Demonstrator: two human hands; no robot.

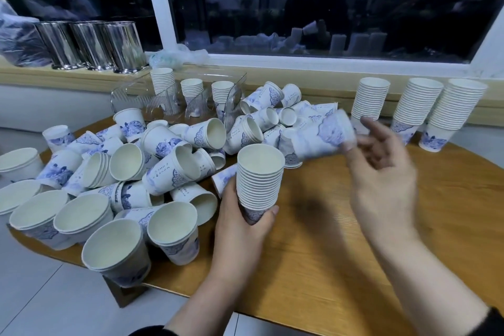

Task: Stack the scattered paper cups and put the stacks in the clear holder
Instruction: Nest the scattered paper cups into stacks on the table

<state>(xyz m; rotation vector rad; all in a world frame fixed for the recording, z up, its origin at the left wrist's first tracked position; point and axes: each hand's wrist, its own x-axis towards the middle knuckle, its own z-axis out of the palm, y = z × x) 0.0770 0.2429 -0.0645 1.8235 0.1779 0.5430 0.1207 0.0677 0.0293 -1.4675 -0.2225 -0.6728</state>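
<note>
The left hand (245,222) grips the base of an upright stack (259,177) near centre. The right hand (381,172), blurred, pinches a tilted cup (324,135) just right of it. Loose cups (152,155) litter the surface (341,248) left; the holder (174,101) stands far left.

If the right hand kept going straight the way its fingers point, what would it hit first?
Probably the blurred cup lying on its side just beyond the right hand, at the edge of the heap. It seems to be at the fingers already, though blur hides any contact.
</note>
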